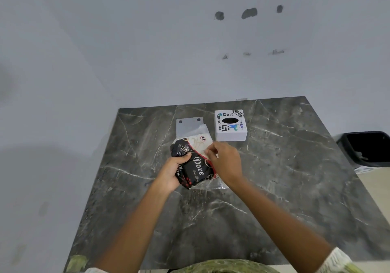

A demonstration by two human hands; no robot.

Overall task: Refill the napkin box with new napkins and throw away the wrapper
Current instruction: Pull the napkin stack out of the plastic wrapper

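Observation:
A black, red and cream napkin pack (195, 166) marked "Dove" is held above the middle of the marble table. My left hand (174, 172) grips its left side. My right hand (224, 161) pinches the wrapper's upper right edge near the cream end. The white napkin box (231, 134), covered in stickers with a dark oval slot on top, stands just behind my right hand. A flat grey plate (188, 126) with two holes lies to the left of the box, partly hidden by the pack.
The dark marble table (285, 177) reaches the white wall at the back. A black bin (366, 148) stands on the floor beyond the table's right edge.

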